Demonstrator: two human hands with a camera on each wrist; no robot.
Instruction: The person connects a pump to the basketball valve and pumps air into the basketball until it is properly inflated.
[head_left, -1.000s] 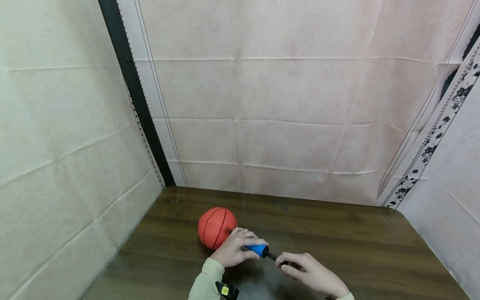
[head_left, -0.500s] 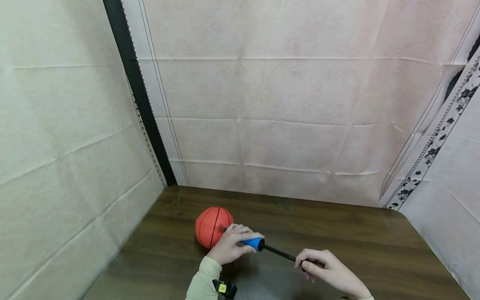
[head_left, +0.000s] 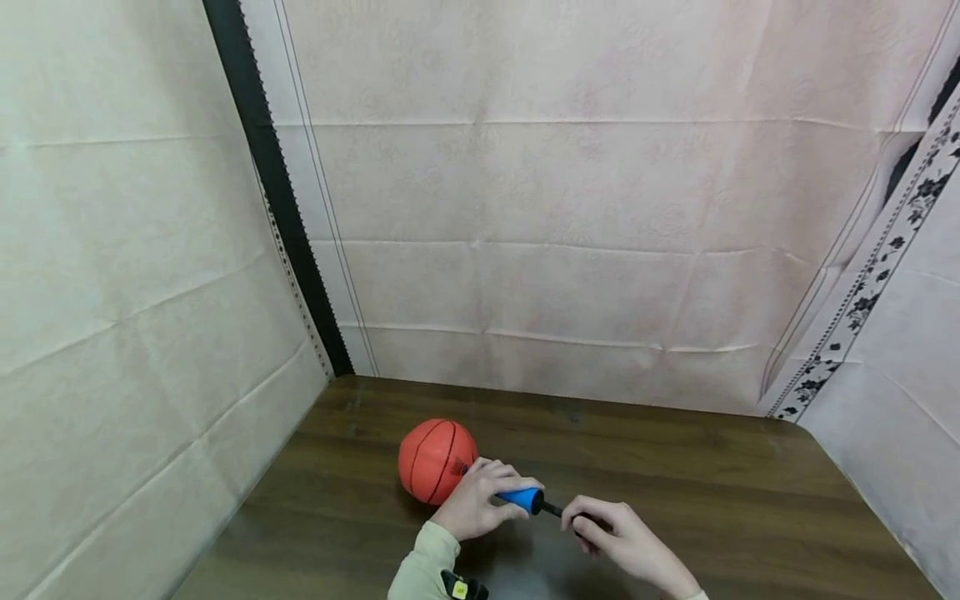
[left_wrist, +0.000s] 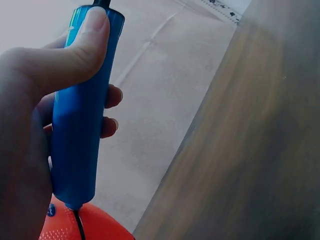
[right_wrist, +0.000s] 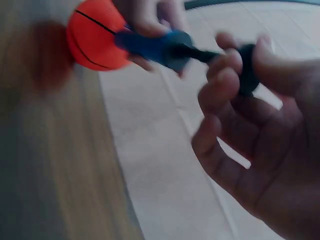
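Note:
My left hand (head_left: 480, 500) grips the blue barrel of a small hand pump (left_wrist: 77, 135), thumb along one side and fingers behind it. At the pump's lower end in the left wrist view, its tip meets a red-orange toy basketball (head_left: 437, 461) with black lines. The ball rests on the table, left of the hand. My right hand (head_left: 626, 537) pinches the black knob (right_wrist: 247, 70) of the pump's handle between thumb and fingers. Only a short length of the black rod (head_left: 552, 509) shows between barrel and knob. The exact joint of tip and ball is hidden in the head view.
The wood-grain table (head_left: 360, 533) runs up to a pale cloth wall (head_left: 555, 292) at the back. Further cloth panels stand at the left (head_left: 142, 333) and right (head_left: 892, 442). A black device (head_left: 462, 587) is strapped on the left wrist.
My right hand first drew the rod out to the right, then pushed it back in toward the barrel. The left hand and ball shifted slightly left, then back right.

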